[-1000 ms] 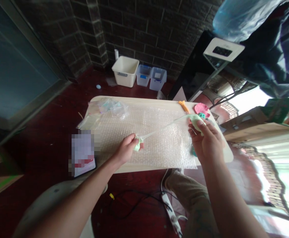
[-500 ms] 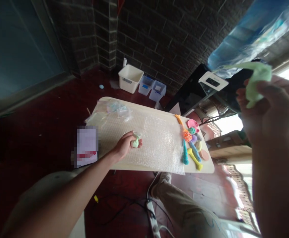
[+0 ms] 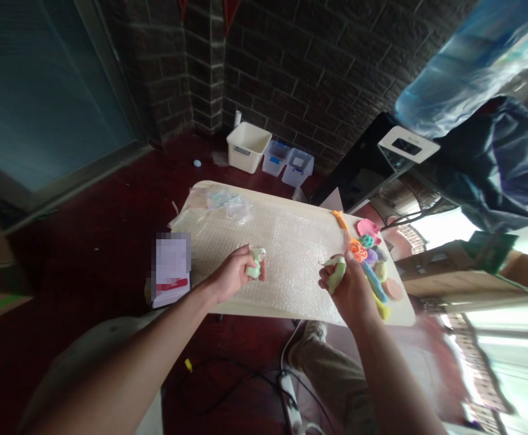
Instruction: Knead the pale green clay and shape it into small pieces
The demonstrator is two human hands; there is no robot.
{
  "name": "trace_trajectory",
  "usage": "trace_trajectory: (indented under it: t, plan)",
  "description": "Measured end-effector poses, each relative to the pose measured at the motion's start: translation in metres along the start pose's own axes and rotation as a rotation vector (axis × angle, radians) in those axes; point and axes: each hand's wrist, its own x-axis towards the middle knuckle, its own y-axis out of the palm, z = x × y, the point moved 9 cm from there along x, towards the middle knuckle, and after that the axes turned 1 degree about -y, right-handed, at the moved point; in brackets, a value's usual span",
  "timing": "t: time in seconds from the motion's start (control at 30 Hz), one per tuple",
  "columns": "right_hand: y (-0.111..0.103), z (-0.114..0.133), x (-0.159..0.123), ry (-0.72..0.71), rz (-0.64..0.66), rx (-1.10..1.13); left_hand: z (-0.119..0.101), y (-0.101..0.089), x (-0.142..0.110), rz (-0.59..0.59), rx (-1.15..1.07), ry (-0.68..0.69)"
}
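My left hand (image 3: 231, 275) is closed around a lump of pale green modelling clay (image 3: 255, 269) above the middle of the table. A second piece of pale green clay (image 3: 336, 277) is pinched in my right hand (image 3: 353, 287), over the right part of the table, with a thin strand trailing to the left. The two pieces are apart. Bubble wrap (image 3: 291, 260) lies beneath both hands. Just beyond my right hand are coloured clay shapes, among them a pink piece (image 3: 367, 229), an orange tangle (image 3: 359, 249), a blue stick (image 3: 375, 283) and a yellow piece (image 3: 383, 310), partly hidden.
Clear plastic packets (image 3: 232, 205) lie at the table's (image 3: 402, 311) far left. A white bin (image 3: 248, 148) and two clear boxes (image 3: 298, 166) stand on the floor behind it. A power strip (image 3: 290, 402) and cables lie on the floor near my leg.
My right hand has come down and left from high on the right to above the table, still gripping its green clay. My left hand stays over the bubble wrap. The view has shifted slightly.
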Motion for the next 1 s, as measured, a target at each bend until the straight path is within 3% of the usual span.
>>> trace_trajectory:
  t: [0.13, 0.33, 0.67, 1.0]
  plan:
    - [-0.008, -0.029, 0.017, 0.067, -0.033, 0.062, 0.002, -0.003, 0.001, -0.045, 0.008, -0.020]
    - [0.005, -0.043, 0.039, 0.170, 0.130, 0.061, 0.007, -0.005, 0.005, -0.053, 0.031, -0.054]
    - [0.027, -0.052, 0.023, 0.364, 0.284, 0.379, 0.003, -0.007, -0.001, -0.056, 0.023, -0.089]
    - [0.009, -0.060, 0.035, 0.360, 0.098, 0.291, 0.007, 0.002, -0.005, -0.050, 0.013, -0.110]
